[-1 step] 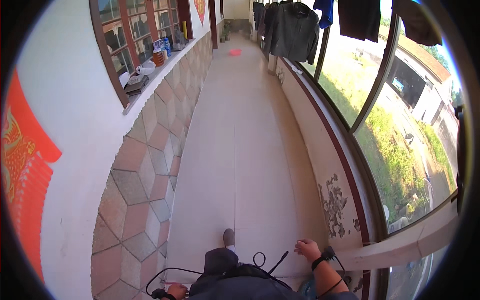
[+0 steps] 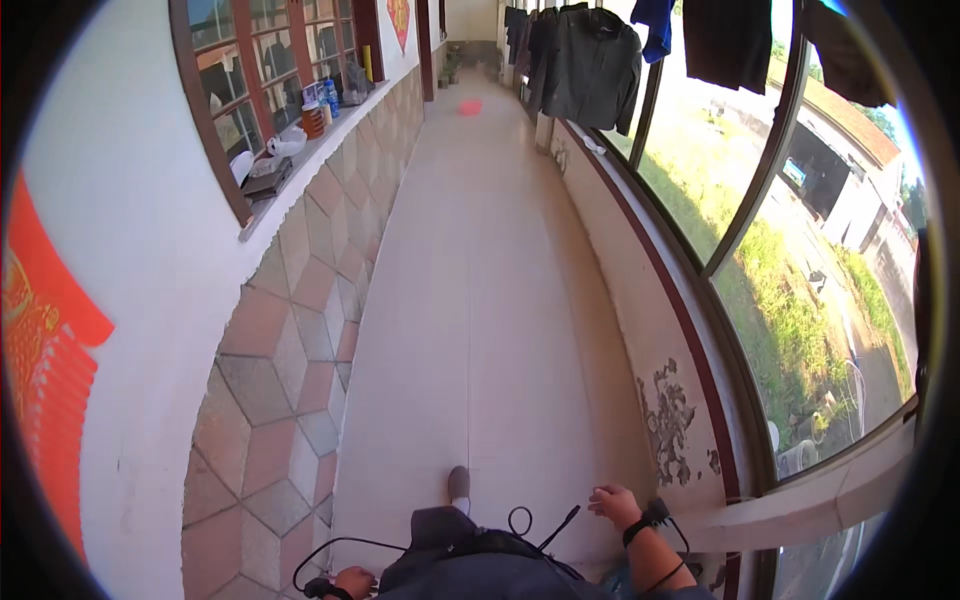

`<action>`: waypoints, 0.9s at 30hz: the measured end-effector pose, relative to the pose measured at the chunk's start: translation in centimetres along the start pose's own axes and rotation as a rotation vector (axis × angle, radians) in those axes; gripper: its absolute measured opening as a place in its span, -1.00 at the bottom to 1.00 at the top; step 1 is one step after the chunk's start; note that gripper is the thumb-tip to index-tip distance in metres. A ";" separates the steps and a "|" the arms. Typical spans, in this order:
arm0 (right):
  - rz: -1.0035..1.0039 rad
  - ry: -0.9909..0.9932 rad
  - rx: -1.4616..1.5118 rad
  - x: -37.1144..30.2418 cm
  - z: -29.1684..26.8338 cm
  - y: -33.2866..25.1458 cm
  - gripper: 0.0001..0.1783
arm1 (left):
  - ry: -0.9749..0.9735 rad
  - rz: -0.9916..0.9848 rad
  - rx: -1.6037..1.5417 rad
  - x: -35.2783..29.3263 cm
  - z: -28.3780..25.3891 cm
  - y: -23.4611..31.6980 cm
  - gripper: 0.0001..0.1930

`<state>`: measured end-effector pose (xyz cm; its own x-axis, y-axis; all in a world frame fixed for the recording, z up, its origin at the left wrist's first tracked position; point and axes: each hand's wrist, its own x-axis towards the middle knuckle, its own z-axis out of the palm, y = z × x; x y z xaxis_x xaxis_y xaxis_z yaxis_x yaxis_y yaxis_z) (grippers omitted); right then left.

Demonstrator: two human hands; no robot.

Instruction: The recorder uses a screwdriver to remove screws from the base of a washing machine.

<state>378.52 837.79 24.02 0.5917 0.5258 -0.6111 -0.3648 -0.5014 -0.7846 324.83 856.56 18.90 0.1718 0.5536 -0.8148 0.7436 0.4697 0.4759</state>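
My right hand (image 2: 613, 505) is held out at the lower right, beside the low wall on that side. Its fingers are loosely bent and partly apart, and nothing shows between them. A black band with a small device (image 2: 648, 518) is strapped round that wrist, with a thin cable (image 2: 677, 560) hanging from it. At the lower edge, left of my dark clothing (image 2: 480, 575), my left hand (image 2: 356, 580) hangs low; its fingers are mostly hidden. Black cables (image 2: 520, 520) loop out at my waist. One grey shoe (image 2: 458, 482) shows on the floor ahead of my body.
A long tiled corridor floor (image 2: 470, 300) stretches ahead, with a pink basin (image 2: 470, 107) far down it. Bottles and bags (image 2: 287, 142) stand on the left window sill. Dark clothes (image 2: 590, 70) hang at the right, above a low wall (image 2: 665, 400) with peeling paint, beside large windows.
The view has tilted slightly, so the red wall hanging and the sill sit a little differently in the picture. Both hands keep nearly the same places.
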 end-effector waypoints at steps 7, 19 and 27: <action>0.356 0.067 0.053 11.7 2.8 -8.9 -0.70 | 0.046 0.102 -0.119 15.1 -7.6 32.1 -0.82; 0.406 0.083 0.094 48.1 5.1 -32.1 -0.72 | 0.074 0.109 -0.043 39.4 -12.0 66.5 -0.74; 0.179 -0.018 0.028 76.2 11.8 -61.0 -0.58 | 0.159 -0.040 0.093 51.0 -16.7 78.4 -0.54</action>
<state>437.40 916.54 24.11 0.5026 0.4425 -0.7427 -0.4832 -0.5687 -0.6657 381.09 933.05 20.17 0.0418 0.6407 -0.7666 0.8058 0.4320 0.4051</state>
